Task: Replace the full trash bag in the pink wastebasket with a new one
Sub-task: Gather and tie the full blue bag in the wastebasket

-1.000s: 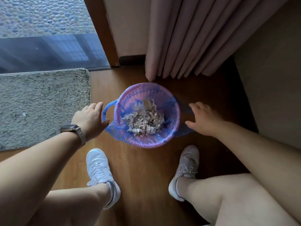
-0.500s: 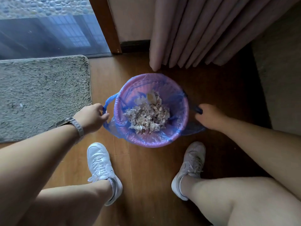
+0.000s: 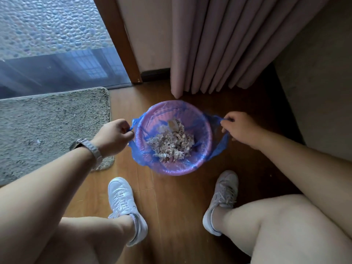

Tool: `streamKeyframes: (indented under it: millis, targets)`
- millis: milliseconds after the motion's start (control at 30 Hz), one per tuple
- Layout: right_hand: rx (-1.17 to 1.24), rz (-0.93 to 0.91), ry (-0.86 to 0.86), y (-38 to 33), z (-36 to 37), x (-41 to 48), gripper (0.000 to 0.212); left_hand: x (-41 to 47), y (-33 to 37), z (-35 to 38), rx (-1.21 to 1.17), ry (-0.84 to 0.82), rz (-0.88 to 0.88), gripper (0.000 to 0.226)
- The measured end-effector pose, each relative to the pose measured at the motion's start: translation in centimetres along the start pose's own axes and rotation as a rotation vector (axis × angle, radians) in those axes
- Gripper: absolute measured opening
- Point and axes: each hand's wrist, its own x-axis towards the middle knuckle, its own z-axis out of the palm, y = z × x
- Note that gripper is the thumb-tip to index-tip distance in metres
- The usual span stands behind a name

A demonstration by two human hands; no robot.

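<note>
Looks steeply down and forward from the wearer's head, fairly near, centring on the wastebasket (image 3: 172, 171) on the wooden floor (image 3: 181, 206).

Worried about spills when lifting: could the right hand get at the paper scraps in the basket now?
Likely yes once freed: the scraps lie uncovered, but the right hand now grips the blue bag's handle.

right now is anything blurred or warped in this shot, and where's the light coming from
Head view: daylight enters through the glass door at upper left, leaving the floor at far right dark; head view: wide-angle bending tilts the door frame and fans the curtain; head view: left hand, right hand and bag look fairly sharp, the lower glass smeared.
</note>
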Motion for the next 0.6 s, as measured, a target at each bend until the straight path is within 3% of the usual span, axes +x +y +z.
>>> streamKeyframes:
  millis: [200, 333, 467, 600]
  targets:
    - [0.113, -0.026, -0.041, -3.2, 1.1, -2.3, 0.015, -1.2, 2.8, 0.3, -0.185, 0.061, -0.059, 0.012]
    - [0.073, -0.065, -0.085, -3.3, 2.7, -2.2, 0.010, -1.1, 2.9, 1.0, -0.316, -0.010, -0.168, 0.008]
    - [0.030, -0.080, -0.081, -2.3, 3.6, -0.8, 0.007, -0.4, 1.9, 1.8, -0.162, -0.055, -0.153, 0.006]
    - [-0.029, -0.061, -0.004, -1.2, 4.0, 1.5, 0.022, 1.5, 1.0, 2.0, 0.104, 0.053, -0.143, 0.042]
